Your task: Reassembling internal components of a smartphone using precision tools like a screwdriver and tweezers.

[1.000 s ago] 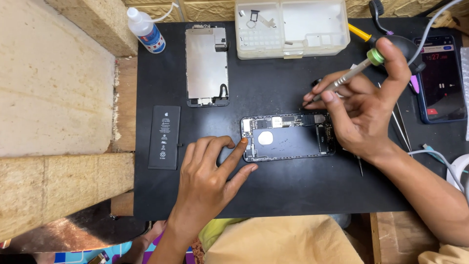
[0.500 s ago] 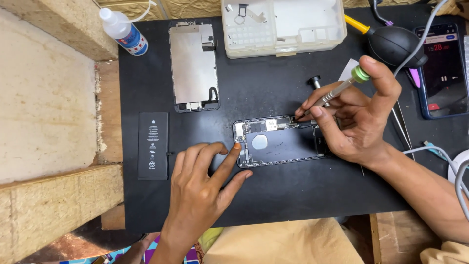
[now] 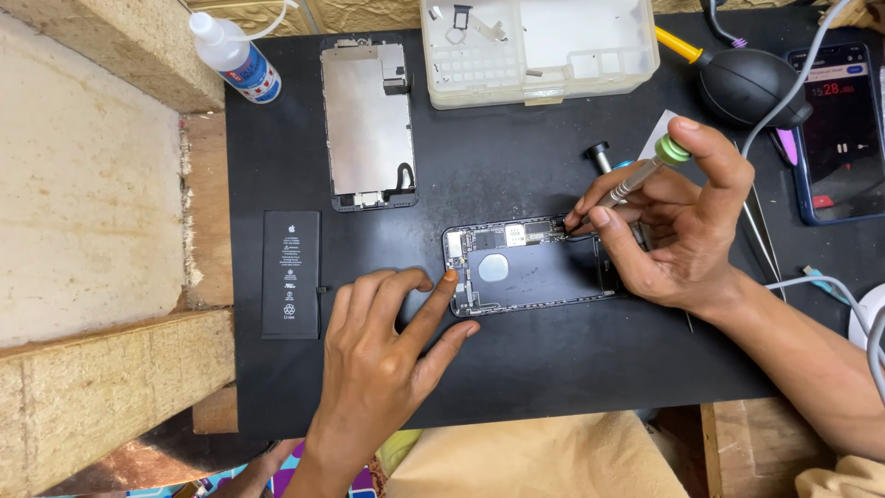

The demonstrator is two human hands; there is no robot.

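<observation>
An opened phone body [image 3: 530, 267] lies flat in the middle of a black work mat [image 3: 516, 369]. My left hand [image 3: 383, 360] rests flat on the mat, its index fingertip pressing the phone's left edge. My right hand [image 3: 678, 226] grips a small screwdriver [image 3: 641, 175] with a green cap, the index finger on the cap, the tip down in the phone's upper right corner. A removed screen panel [image 3: 369, 120] lies face down at the upper left. A black battery [image 3: 291, 274] lies at the mat's left edge.
A clear parts tray [image 3: 539, 46] stands at the back. A squeeze bottle [image 3: 235, 55] lies back left, a black air blower [image 3: 747, 88] back right. A second phone [image 3: 843, 129] with a lit screen and cables lies at the right. Tweezers [image 3: 761, 244] lie beside my right hand.
The view has shifted slightly, so everything sits a little further right and lower. Both hands keep their places on the phone and the screwdriver stays in the same corner.
</observation>
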